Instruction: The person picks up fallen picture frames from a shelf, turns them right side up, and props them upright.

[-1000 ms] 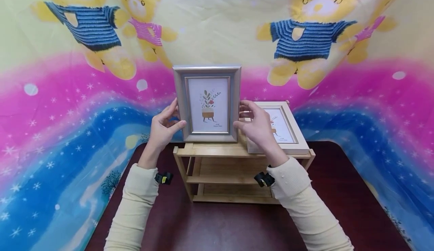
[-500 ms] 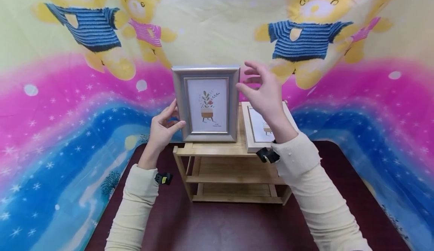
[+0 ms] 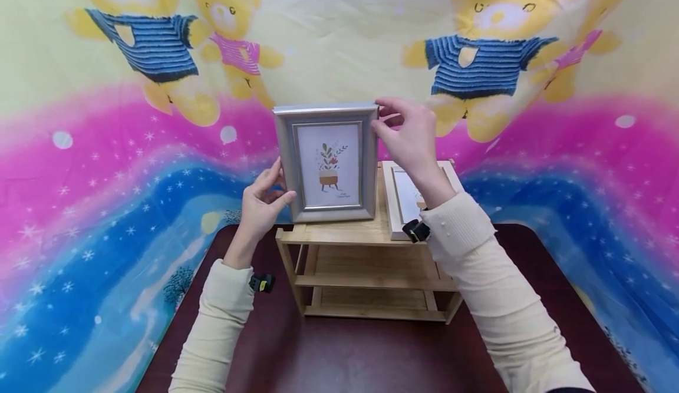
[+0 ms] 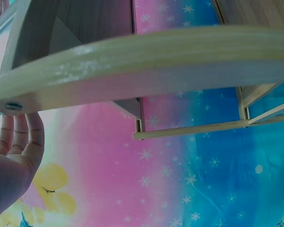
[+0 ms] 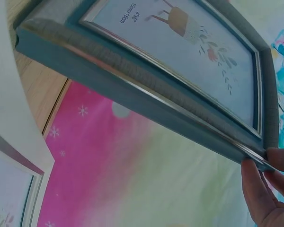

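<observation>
A silver-grey picture frame [image 3: 368,163] with a potted-plant print stands upright at the left of the wooden rack's top [image 3: 339,237]. My left hand [image 3: 260,204] holds its left edge low down, thumb in front and fingers behind. At the upper right corner, my right hand [image 3: 411,136] pinches the frame between thumb and fingers; the right wrist view shows these fingertips [image 5: 253,177] right on the corner. A second, cream picture frame [image 3: 395,204] lies flat on the rack's right side, partly hidden under my right forearm. In the left wrist view, a wooden rail [image 4: 156,61] covers part of my left hand [image 4: 19,156].
Two lower shelves [image 3: 371,266] of the rack open towards me. The rack stands on a dark red-brown table [image 3: 350,352]. Behind and around it hangs a backdrop cloth [image 3: 339,45] printed with teddy bears.
My right hand has let go of the silver-grey frame's lower right edge, risen, and taken hold of its upper right corner. My left hand keeps its hold. The view has shifted slightly.
</observation>
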`<state>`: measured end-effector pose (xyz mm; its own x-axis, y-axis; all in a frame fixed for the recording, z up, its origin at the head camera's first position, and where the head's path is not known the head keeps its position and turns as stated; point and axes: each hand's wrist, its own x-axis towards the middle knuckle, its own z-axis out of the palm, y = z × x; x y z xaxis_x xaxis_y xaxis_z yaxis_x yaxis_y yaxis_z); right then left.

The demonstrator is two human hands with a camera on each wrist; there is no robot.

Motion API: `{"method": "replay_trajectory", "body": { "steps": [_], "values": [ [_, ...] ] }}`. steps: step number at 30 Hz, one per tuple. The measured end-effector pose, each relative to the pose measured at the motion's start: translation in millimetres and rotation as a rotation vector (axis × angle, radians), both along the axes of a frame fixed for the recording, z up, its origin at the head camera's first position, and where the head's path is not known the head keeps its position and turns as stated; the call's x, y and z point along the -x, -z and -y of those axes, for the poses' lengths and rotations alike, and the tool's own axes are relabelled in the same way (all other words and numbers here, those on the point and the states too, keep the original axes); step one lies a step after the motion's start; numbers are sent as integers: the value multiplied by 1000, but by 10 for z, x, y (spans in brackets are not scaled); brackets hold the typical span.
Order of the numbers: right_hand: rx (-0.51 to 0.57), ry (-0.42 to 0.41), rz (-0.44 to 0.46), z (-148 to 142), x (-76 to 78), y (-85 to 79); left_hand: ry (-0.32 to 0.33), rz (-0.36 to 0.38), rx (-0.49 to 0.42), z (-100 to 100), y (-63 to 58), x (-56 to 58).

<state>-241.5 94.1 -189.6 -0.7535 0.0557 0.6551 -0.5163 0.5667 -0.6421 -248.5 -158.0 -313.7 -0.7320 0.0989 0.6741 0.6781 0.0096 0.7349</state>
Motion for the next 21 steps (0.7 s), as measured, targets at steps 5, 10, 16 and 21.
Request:
{"method": "replay_trajectory", "body": {
  "steps": [5, 10, 16, 21],
  "values": [
    [-4, -13, -23, 33, 61, -15, -62, -79, 22, -32, 39, -40],
    [-10, -41, 21, 50, 126, -24, -94, -145, 1, -104, 73, -60],
    [-11, -160, 72, 60, 184, -18, -163, -190, -9, -246, -27, -216],
    [-60, -229, 108, 79, 209, -15, -279, -229, 68, -339, -127, -358]
  ]
}}
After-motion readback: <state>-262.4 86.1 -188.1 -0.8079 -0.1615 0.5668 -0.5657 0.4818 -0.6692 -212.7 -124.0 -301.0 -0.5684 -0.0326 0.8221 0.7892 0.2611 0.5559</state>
